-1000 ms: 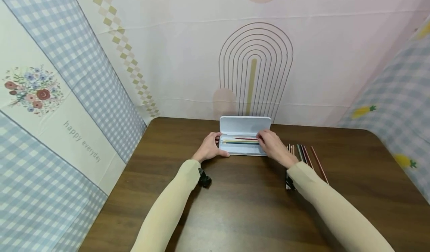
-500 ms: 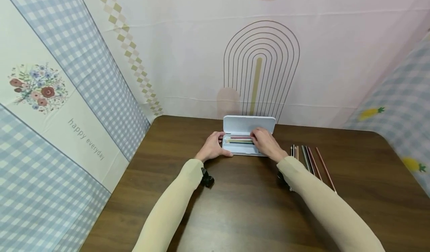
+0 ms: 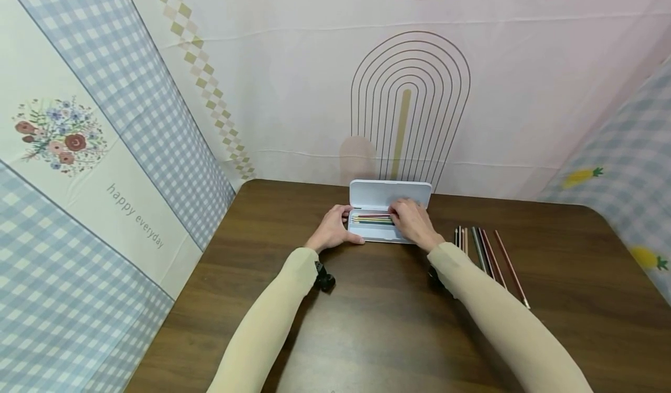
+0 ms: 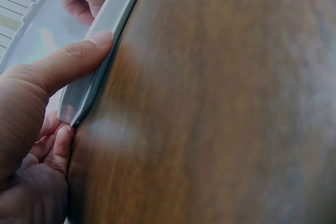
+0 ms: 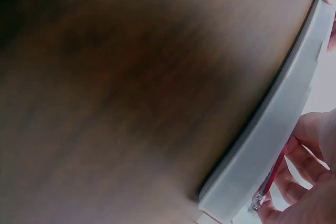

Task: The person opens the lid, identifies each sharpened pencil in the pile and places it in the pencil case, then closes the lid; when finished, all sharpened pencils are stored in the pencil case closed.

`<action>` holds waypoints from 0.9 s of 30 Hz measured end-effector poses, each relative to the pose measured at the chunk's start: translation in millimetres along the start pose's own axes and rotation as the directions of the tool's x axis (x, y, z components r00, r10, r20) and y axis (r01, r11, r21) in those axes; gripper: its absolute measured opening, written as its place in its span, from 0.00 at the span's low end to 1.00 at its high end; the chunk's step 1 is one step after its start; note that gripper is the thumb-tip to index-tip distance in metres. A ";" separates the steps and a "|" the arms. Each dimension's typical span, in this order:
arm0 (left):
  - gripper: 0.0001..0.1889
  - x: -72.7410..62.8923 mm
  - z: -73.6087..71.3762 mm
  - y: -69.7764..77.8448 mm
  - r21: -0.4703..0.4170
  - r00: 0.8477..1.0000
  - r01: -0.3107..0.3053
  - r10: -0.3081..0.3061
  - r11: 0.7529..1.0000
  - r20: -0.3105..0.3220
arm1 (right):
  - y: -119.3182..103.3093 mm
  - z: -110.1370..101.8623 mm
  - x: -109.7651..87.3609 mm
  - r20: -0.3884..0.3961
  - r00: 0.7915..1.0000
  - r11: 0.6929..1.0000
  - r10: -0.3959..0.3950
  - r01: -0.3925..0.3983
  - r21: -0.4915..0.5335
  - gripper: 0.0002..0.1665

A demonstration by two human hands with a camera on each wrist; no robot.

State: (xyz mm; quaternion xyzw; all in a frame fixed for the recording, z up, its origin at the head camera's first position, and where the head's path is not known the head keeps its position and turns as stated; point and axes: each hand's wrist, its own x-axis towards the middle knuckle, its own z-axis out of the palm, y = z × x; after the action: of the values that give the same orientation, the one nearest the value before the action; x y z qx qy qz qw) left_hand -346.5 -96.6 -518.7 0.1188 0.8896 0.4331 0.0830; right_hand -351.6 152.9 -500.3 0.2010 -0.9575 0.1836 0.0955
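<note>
A pale pencil case (image 3: 382,234) lies open on the table, its lid (image 3: 388,194) raised at the back. My left hand (image 3: 332,228) grips the left end, thumb on the front edge and fingers curled around the short side. Several coloured pencils (image 3: 369,221) lie lengthwise in the tray, points to the left. Over the right half of the tray, my right hand (image 3: 412,223) reaches in with bent fingers. In the right wrist view those fingers hold a red pencil (image 5: 275,170), its metal-banded end showing beside the case wall.
Right of the case, several more pencils (image 3: 486,253) lie on the brown wooden table (image 3: 377,317), roughly side by side. One red pencil (image 3: 511,268) sits farthest right. A patterned cloth (image 3: 293,102) hangs directly behind the table's back edge.
My right hand has moved left, from the case's right end toward its middle. The left hand keeps its grip on the case. The head view has shifted slightly.
</note>
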 end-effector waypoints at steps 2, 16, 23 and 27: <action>0.52 0.0 0.2 0.4 0.000 1.000 0.001 -0.001 1.000 -0.001 | -0.4 -0.3 0.0 0.012 1.000 1.000 0.007 -0.007 -0.007 0.06; 0.52 -1.4 0.6 -0.3 0.012 1.000 -0.010 0.010 1.000 -0.003 | -3.3 1.7 2.8 0.004 0.999 0.991 -0.031 0.032 -0.127 0.09; 0.52 -1.3 0.6 -0.1 0.020 1.000 -0.011 0.011 1.000 -0.008 | -8.9 -2.6 5.7 0.037 0.998 0.967 -0.046 0.054 -0.248 0.15; 0.52 -2.4 0.4 1.1 0.020 1.000 -0.009 0.010 1.000 -0.005 | -10.4 -3.5 5.9 0.056 0.997 0.960 -0.044 0.058 -0.273 0.16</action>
State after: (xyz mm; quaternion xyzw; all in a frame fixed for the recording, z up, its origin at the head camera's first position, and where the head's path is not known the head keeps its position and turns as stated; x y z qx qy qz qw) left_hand -344.0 -96.3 -518.0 0.1228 0.8935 0.4249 0.0776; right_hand -352.2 143.3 -492.3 0.2149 -0.9702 0.0416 0.1034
